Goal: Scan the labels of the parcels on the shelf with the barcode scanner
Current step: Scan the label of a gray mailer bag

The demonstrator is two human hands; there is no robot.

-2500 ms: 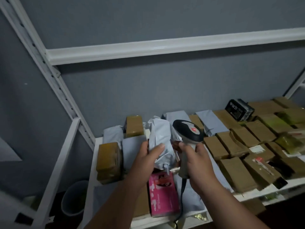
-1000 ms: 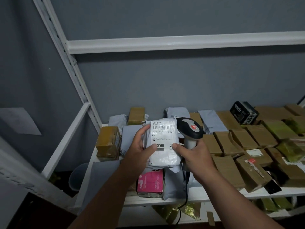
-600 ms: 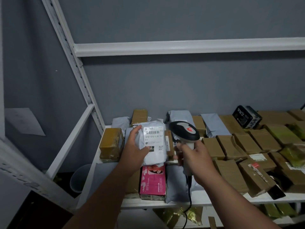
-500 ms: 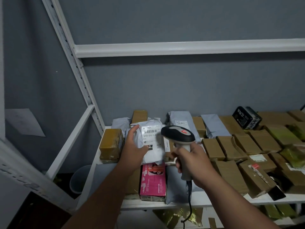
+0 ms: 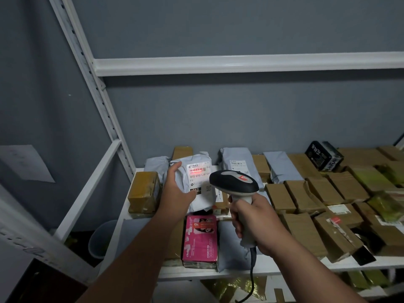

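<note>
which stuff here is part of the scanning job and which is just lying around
In use: barcode scanner in the right hand; grey parcel held up by the left hand, red scan line on its label.

Lying about: bin below; paper sheet on the wall.

At frame centre the grey parcel [image 5: 197, 182] carries a white label [image 5: 199, 174] reading "010-010-L30-55" under a red-lit barcode, with "10" on a black patch below; other labels are too blurred to read.
</note>
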